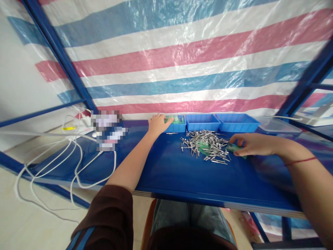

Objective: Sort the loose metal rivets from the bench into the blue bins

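Note:
My left hand point(157, 125) lies over the left end of a small blue bin point(179, 128), with its thumb stretched out across the rim. Green pieces point(175, 120) fill that bin. Just right of a heap of silver blind rivets point(209, 143), my right hand point(247, 144) pinches a flat green piece point(232, 147) between thumb and fingers. More green point(204, 148) shows through the rivets, partly covered by them. What the green pieces are is too blurred to tell.
Two more blue bins, a middle bin point(203, 125) and a right bin point(239, 124), stand along the back of the blue table point(169, 173). A clear plastic lid or tray point(279, 125) lies at the right. White cables point(78, 166) hang over the left edge.

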The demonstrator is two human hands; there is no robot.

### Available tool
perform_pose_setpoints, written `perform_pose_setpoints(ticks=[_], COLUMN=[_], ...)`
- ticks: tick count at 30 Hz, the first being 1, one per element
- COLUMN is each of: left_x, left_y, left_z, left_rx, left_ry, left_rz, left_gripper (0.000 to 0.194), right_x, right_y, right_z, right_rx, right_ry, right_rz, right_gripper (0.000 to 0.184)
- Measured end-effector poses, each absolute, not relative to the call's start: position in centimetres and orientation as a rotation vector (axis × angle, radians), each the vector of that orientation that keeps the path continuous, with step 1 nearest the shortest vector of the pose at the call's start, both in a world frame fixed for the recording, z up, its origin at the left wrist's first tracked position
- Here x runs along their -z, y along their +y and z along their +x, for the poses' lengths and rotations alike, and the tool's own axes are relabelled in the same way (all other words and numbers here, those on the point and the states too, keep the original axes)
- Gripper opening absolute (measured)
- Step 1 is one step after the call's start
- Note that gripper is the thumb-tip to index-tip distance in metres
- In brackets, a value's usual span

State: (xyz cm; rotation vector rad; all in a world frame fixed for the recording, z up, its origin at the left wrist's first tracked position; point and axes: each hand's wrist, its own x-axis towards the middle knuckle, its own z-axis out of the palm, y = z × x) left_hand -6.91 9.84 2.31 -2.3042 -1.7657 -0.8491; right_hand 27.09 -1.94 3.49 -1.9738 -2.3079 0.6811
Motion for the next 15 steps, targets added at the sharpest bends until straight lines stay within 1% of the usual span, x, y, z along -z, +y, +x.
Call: perform_pose_setpoints(ticks=[3,4,8,13,15], left_x=[-2.3,-2.3,-2.4,-2.9,-3.2], left_y=[10.0,10.0,10.0,9.0,8.4], left_z=[-7.1,-7.2,-7.1,-5.8,-5.2], left_rx=[0.791,0.766,0.714,0.936,1.028], left_ry=[-1.788,-1.791,-1.82,-1.702,-1.619], left_rz=[-2.28,-2.288,-2.314,-2.229,-2.222], left_gripper=[0.034,0.034,0.032,0.036,0.035], right_x=[-3.5,-3.6,-3.9,-4.0,-4.0], right_y=[-1.9,-1.9,-2.0,-2.0,-1.9], right_z=[27.1,27.0,26.6,25.4,25.3], right_rx=[-0.612,-0.593,-0.544,-0.28,-0.192], right_ry=[-2.365,-2.379,-2.408,-2.418,-2.386], right_rz=[-1.97,-1.969,-2.028,-2.208,-2.258], right_gripper=[0.032,0.031,0.033,0.018,0.017])
